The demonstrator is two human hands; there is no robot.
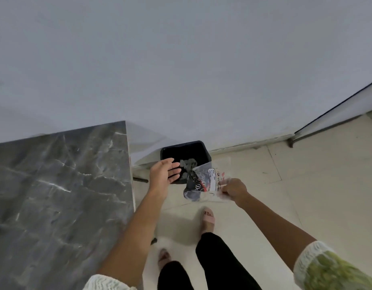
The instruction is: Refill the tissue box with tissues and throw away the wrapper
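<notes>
From the head view I am looking down along both bare forearms, which reach forward and away from the body toward a small black rectangular waste bin [199,146] standing on the pale tiled floor [319,185] against the grey wall [180,70]. My left hand [163,174] is stretched out over the near left part of the bin's opening, palm turned inward toward the right, fingers [174,170] straight and spread loosely, gripping nothing. My right hand [233,190] sits lower and nearer to me, just right of the bin, with the wrist bent and the fingers pinched closed on the near end of the crumpled clear plastic tissue wrapper with black and red print [198,183]. The wrapper hangs out leftward from that pinch, its far end lying over the bin's near right rim, so it is partly above the opening and not dropped in. Some grey crumpled material [188,163] lies inside the bin. The dark grey marble-patterned countertop [55,185] fills the left side, its edge beside my left forearm. Below, I see black trouser legs and pink open sandals [208,218] on the tiles. The tissue box is out of sight
</notes>
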